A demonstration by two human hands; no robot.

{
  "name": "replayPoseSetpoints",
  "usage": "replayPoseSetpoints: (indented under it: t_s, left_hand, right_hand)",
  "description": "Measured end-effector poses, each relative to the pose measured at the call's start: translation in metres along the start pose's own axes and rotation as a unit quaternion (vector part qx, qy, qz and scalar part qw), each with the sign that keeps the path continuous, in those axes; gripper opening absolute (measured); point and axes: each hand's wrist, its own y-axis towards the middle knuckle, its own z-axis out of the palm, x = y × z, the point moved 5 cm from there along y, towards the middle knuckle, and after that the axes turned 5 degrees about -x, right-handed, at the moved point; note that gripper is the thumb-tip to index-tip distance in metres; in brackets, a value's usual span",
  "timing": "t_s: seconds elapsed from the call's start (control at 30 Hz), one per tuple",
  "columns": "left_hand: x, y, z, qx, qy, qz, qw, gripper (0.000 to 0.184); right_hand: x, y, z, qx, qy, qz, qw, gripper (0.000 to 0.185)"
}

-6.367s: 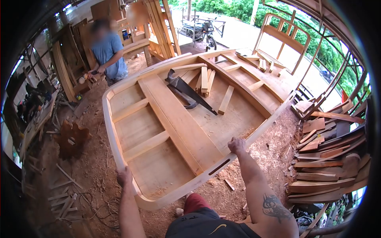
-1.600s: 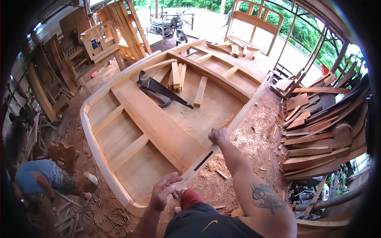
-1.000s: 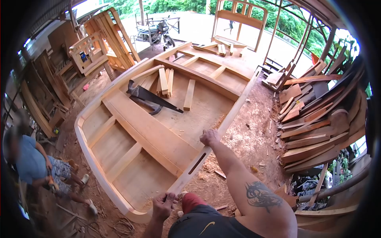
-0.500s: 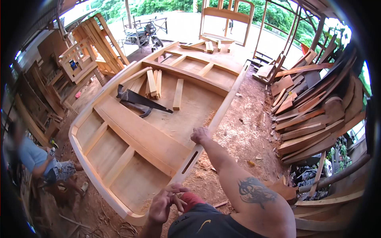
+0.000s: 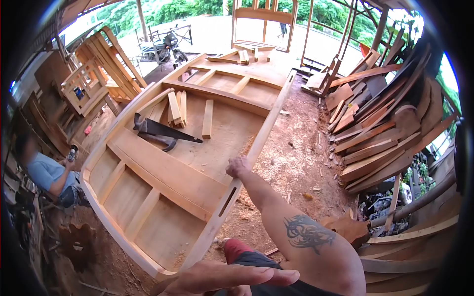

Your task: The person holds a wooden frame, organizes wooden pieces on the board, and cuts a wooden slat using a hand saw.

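A large framed wooden panel (image 5: 170,180) with crosspieces and a rounded corner lies in front of me. My right hand (image 5: 238,166) is curled over its right-hand side rail (image 5: 253,159), just beyond a narrow slot. Close to the camera, my left hand (image 5: 222,278) is raised near the panel's near corner, fingers stretched out and holding nothing. A handsaw (image 5: 170,132) and a hammer-like tool (image 5: 160,140) lie on the panel. Beyond them are several short wooden blocks (image 5: 177,109) and a single block (image 5: 208,119).
Offcuts and curved boards (image 5: 380,143) are piled on the right. Sawdust covers the ground (image 5: 291,148). A person (image 5: 49,172) sits at the left holding a small object. Behind stand wooden frames (image 5: 85,89), a motorcycle (image 5: 165,48) and an upright window-like frame (image 5: 265,24).
My left hand has come closer to the camera, its fingers straightening from a loose curl. My right hand stays on the rail. The view has shifted; the person at the left has changed posture.
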Motion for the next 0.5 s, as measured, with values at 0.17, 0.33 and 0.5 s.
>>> replayPoseSetpoints:
  t_s: [0.17,0.33,0.5]
  left_hand:
    - [0.002,0.002,0.011,0.023,-0.014,0.0,1.0,0.12]
    - [0.008,0.011,0.01,0.067,-0.049,0.024,0.996,0.12]
    - [0.006,0.011,0.013,0.034,0.001,-0.01,0.999,0.125]
  right_hand:
    - [0.0,-0.003,-0.001,-0.001,0.002,0.001,1.0,0.043]
    - [-0.001,0.0,0.001,0.0,0.008,0.006,1.0,0.042]
    - [0.0,-0.003,-0.003,0.0,0.009,0.005,1.0,0.041]
